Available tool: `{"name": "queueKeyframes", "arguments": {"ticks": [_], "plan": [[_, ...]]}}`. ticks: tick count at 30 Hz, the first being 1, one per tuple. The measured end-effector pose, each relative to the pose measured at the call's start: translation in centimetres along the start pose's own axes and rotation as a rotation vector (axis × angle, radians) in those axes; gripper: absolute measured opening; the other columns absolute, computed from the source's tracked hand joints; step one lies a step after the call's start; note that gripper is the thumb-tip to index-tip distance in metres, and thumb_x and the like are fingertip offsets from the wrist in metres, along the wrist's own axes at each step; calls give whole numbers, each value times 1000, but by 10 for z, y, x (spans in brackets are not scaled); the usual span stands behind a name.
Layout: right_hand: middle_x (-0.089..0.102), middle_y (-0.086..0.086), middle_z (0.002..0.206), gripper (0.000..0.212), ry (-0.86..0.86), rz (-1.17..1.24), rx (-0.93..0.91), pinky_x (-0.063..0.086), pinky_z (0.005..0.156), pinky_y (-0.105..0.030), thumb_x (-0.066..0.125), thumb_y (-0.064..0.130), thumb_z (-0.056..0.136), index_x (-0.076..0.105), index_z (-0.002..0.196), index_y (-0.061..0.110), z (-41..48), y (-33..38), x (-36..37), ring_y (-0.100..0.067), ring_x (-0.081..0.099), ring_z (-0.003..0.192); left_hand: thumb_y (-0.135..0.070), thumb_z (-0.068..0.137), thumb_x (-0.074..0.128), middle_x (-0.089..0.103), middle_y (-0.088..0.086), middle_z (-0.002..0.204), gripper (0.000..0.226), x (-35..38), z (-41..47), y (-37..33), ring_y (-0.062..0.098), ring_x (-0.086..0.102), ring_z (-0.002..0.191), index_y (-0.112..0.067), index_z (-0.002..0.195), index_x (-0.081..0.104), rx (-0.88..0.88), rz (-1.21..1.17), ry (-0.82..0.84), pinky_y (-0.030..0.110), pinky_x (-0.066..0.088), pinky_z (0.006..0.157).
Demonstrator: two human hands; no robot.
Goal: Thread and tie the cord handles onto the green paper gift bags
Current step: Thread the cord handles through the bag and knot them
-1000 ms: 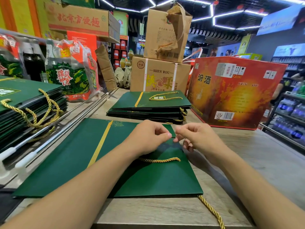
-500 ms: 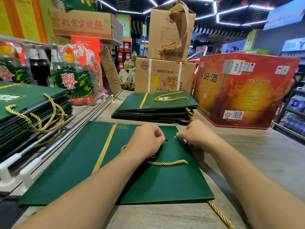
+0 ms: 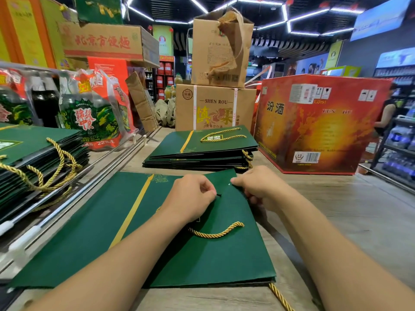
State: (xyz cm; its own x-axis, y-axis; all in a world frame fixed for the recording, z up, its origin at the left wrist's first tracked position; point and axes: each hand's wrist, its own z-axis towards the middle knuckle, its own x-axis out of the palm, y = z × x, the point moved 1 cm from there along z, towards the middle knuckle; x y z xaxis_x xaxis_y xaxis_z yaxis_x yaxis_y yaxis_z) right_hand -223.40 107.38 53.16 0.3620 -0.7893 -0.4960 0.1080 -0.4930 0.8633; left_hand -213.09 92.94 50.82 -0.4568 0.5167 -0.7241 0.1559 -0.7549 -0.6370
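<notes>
At the table's (image 3: 350, 223) near edge, left hand (image 3: 190, 199) pinches the cord (image 3: 215, 233) tip; right hand's (image 3: 259, 187) curled fingers grip the bag (image 3: 202, 261).

Wooden counter (image 3: 350, 212) — flat green bag (image 3: 202, 254), bag stack (image 3: 202, 153), red carton (image 3: 318, 129).

Both bare arms are reaching forward, side by side. The left hand (image 3: 190, 199) is curling its fingers and pinching a small dark tip (image 3: 218, 195). The right hand (image 3: 258, 187) is gripping the edge of the green bag (image 3: 213, 254), one fingertip on top and other fingers tucked under.
</notes>
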Motion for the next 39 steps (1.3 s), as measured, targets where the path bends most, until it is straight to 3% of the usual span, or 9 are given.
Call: {"name": "queueKeyframes", "arguments": {"ticks": [4,6,10,18,26,29,33,36,39], "plan": [[51,-7,58,16,3,89,-30,30,38,-16,71,14,95,69,85,2,4,-5,1,-15,40,43,-26,94,65,67,-12,83,13,-9,5,-10,4,60,78,-29,82,70,17,3,-23,16,39,57],[53,-5,57,13,-16,149,-47,35,43,-19,72,13,94,73,91,1,6,-6,1,-15,41,44,-25,95,64,68,-10,86,14,-14,14,-20,7,61,82,-29,82,68,47,16,-62,19,43,64],[51,-7,58,15,-18,231,-82,36,43,-21,69,9,95,70,81,3,6,-6,3,-15,41,46,-24,97,63,71,-2,97,10,-8,29,-36,19,63,95,-24,91,70,115,122,-93,29,49,84],[50,-6,52,18,-48,254,-134,36,37,-19,67,3,93,66,75,4,6,-6,5,-11,44,36,-21,102,55,63,3,107,16,5,31,-39,23,58,103,-16,105,70,293,342,-95,30,38,79],[55,-12,63,20,-41,225,-197,39,37,-19,64,6,98,67,79,0,1,-5,4,-12,51,43,-16,103,51,55,3,106,13,10,33,-39,24,54,105,-14,108,63,393,445,-80,32,40,79],[52,-14,69,19,-66,135,-236,38,40,-21,64,8,97,67,79,3,5,-7,6,-19,49,55,-17,104,48,53,3,106,14,11,33,-40,22,52,105,-13,110,61,447,470,-56,32,41,79],[51,-12,68,30,-83,121,-302,40,58,-31,67,11,94,59,79,-14,9,-10,7,-18,47,63,-22,104,52,59,4,108,17,10,34,-37,24,55,105,-14,109,65,374,365,-72,38,47,88],[56,-6,63,21,-4,213,-318,41,53,-25,54,2,95,68,84,-8,2,-4,1,-14,50,58,-24,99,61,62,1,101,12,7,35,-31,22,58,99,-16,102,69,327,192,-155,38,48,89],[74,-14,86,39,132,325,-332,51,59,-28,41,-10,87,77,97,-2,-7,1,-7,-15,64,72,-25,95,67,65,-2,96,7,2,35,-29,17,58,93,-19,95,70,277,48,-201,30,44,82]]}}
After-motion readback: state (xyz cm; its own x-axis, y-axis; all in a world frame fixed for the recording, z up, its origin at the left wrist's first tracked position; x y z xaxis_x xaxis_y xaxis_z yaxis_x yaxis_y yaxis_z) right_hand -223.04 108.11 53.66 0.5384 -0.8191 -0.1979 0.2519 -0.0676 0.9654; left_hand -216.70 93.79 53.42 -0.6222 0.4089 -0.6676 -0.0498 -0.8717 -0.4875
